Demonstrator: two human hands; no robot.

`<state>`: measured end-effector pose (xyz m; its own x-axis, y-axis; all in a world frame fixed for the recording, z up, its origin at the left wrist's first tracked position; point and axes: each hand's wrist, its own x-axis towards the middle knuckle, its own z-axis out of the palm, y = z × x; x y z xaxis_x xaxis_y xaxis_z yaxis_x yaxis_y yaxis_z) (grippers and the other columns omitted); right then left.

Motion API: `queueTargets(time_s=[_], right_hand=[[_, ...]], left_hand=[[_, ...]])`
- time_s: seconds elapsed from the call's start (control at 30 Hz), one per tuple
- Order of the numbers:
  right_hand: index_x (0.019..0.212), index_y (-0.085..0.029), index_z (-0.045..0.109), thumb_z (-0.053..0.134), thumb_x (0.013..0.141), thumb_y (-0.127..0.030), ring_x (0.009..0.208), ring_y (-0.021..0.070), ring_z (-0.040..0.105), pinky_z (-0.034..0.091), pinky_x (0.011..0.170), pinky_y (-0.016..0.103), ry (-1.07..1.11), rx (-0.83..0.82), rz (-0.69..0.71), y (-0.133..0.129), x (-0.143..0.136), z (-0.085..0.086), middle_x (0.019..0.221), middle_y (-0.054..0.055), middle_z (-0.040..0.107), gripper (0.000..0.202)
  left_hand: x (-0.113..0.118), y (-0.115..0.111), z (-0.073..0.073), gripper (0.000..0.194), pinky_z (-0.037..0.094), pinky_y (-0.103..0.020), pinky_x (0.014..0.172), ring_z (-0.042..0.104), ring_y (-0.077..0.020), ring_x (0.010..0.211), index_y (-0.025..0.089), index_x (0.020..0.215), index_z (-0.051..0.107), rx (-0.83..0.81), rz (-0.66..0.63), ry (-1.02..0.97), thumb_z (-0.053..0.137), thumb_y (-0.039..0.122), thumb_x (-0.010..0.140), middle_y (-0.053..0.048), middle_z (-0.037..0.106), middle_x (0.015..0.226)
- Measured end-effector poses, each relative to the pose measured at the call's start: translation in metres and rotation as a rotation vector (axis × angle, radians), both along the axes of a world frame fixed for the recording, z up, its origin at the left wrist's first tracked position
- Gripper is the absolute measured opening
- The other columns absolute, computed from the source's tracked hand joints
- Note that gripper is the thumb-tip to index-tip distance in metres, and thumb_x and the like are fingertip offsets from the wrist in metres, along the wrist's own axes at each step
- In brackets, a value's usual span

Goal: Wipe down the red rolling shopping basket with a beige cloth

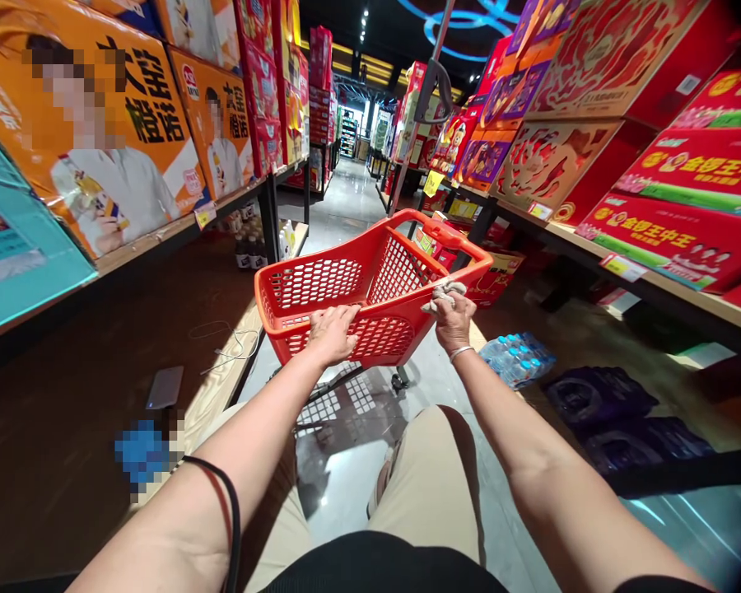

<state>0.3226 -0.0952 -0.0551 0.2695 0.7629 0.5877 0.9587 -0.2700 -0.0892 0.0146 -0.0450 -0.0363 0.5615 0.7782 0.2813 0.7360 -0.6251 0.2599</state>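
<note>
A red plastic shopping cart (321, 270) stands sideways in front of me, with lattice walls and an inside that shows only in part. My left hand (332, 336) grips its near rim, fingers laid over the top edge. A crumpled greyish cloth (448, 293) is bunched in my right hand (454, 319), which is closed around it and pressed against the cart's side near the handle end. The red handle (463, 240) lies just beyond that hand, at the cart's right.
Shelves with orange cartons (213, 123) line the left; red gift boxes (660, 235) fill the right. Under the right shelf lie bottled water (515, 358) and dark purple packs (602, 395). A white cable (235, 352) rests on the left ledge. The tiled aisle (351, 185) runs ahead.
</note>
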Motion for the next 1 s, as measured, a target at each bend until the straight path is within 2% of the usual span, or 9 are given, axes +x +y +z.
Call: queueTargets(time_s=[0.1,0.23,0.33,0.4,0.5,0.63,0.8,0.87,1.0], right_hand=[[0.118,-0.025,0.072,0.050,0.090,-0.017,0.119,0.0279,0.039,0.039,0.102,0.040,0.062,-0.073,0.110,0.003,-0.032,-0.028,0.138,0.010,0.050,0.036],[0.107,-0.026,0.075,0.056,0.095,-0.024,0.112,0.0257,0.043,0.042,0.100,0.038,0.037,-0.054,0.481,0.010,-0.086,-0.058,0.128,0.008,0.059,0.023],[0.104,-0.031,0.077,0.061,0.096,-0.030,0.115,0.0238,0.042,0.038,0.107,0.036,-0.019,-0.039,0.639,0.018,-0.105,-0.065,0.125,0.003,0.064,0.018],[0.106,-0.033,0.077,0.061,0.097,-0.029,0.116,0.0236,0.041,0.037,0.108,0.036,-0.038,-0.027,0.675,0.021,-0.097,-0.064,0.125,0.002,0.065,0.019],[0.105,-0.029,0.077,0.060,0.096,-0.023,0.112,0.0248,0.041,0.039,0.103,0.039,-0.038,0.011,0.636,0.017,-0.059,-0.060,0.121,0.005,0.065,0.020],[0.095,-0.025,0.077,0.053,0.094,-0.015,0.100,0.0239,0.043,0.042,0.094,0.041,-0.017,0.075,0.474,0.003,-0.004,-0.047,0.114,0.007,0.063,0.026],[0.109,-0.026,0.075,0.056,0.090,-0.019,0.118,0.0274,0.039,0.038,0.106,0.045,0.074,0.308,0.260,0.008,0.000,-0.037,0.132,0.008,0.052,0.028],[0.109,-0.025,0.074,0.056,0.087,-0.018,0.121,0.0283,0.036,0.038,0.107,0.046,0.161,0.306,0.213,0.013,-0.010,-0.049,0.134,0.009,0.049,0.029],[0.102,-0.023,0.070,0.057,0.080,-0.018,0.117,0.0256,0.039,0.040,0.105,0.045,0.419,0.202,0.154,0.015,-0.039,-0.100,0.128,0.009,0.049,0.026]], left_hand=[[0.000,-0.001,0.001,0.063,0.033,-0.048,0.105,0.052,-0.0299,0.125,0.023,0.149,0.046,-0.009,-0.004,0.007,0.054,0.029,0.086,-0.009,0.059,0.143],[-0.001,-0.003,0.002,0.065,0.033,-0.048,0.107,0.052,-0.0293,0.127,0.023,0.150,0.044,-0.021,0.005,0.033,0.054,0.028,0.086,-0.009,0.058,0.145],[-0.002,-0.004,0.002,0.066,0.033,-0.047,0.107,0.051,-0.0285,0.127,0.022,0.151,0.043,-0.010,0.011,0.050,0.053,0.027,0.086,-0.008,0.056,0.146],[-0.003,-0.003,0.002,0.067,0.033,-0.046,0.107,0.051,-0.0278,0.127,0.022,0.152,0.042,-0.004,0.013,0.054,0.052,0.025,0.086,-0.008,0.056,0.147],[-0.003,-0.002,0.001,0.067,0.033,-0.045,0.108,0.051,-0.0269,0.127,0.023,0.152,0.042,-0.010,0.009,0.053,0.052,0.025,0.085,-0.008,0.056,0.146],[-0.003,0.000,-0.001,0.065,0.033,-0.047,0.107,0.051,-0.0279,0.127,0.021,0.151,0.044,-0.001,0.002,0.043,0.051,0.025,0.086,-0.008,0.057,0.146],[-0.001,0.000,-0.005,0.066,0.031,-0.046,0.110,0.051,-0.0280,0.127,0.023,0.150,0.044,0.011,0.008,0.020,0.053,0.025,0.085,-0.008,0.057,0.144],[-0.001,0.000,-0.004,0.066,0.030,-0.046,0.110,0.051,-0.0276,0.127,0.024,0.150,0.044,0.005,0.002,0.017,0.053,0.025,0.085,-0.008,0.057,0.144],[0.000,-0.003,0.000,0.068,0.031,-0.046,0.109,0.050,-0.0277,0.127,0.026,0.151,0.043,-0.027,0.003,0.035,0.053,0.023,0.084,-0.007,0.057,0.145]])
